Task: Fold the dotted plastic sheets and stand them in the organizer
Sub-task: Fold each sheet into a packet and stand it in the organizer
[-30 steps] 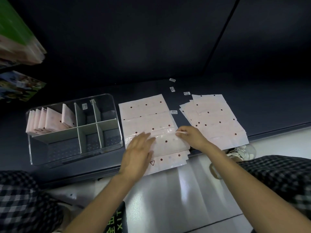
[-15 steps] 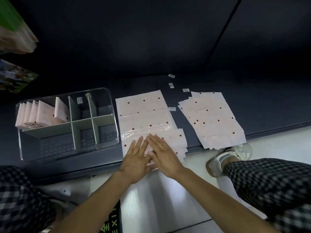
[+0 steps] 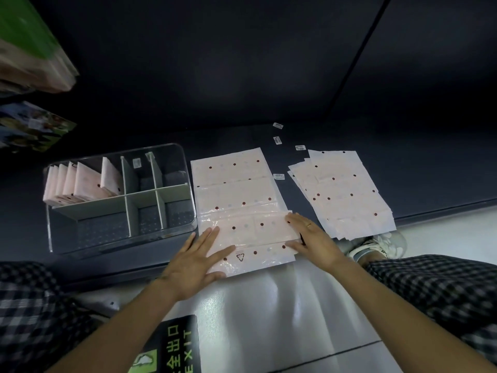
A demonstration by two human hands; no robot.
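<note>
Head view: left hand point(image 3: 197, 261) and right hand point(image 3: 313, 239), fingers flat, holding nothing, press near folded band of dotted sheet point(image 3: 242, 211). Sheet's long axis runs away from hands; organizer point(image 3: 185, 168) just left, nearer left hand.

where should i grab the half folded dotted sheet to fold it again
Take the dotted sheet by its near edge, which overhangs the shelf front, coming from below with both hands; elsewhere it lies flat against the surface.
</note>
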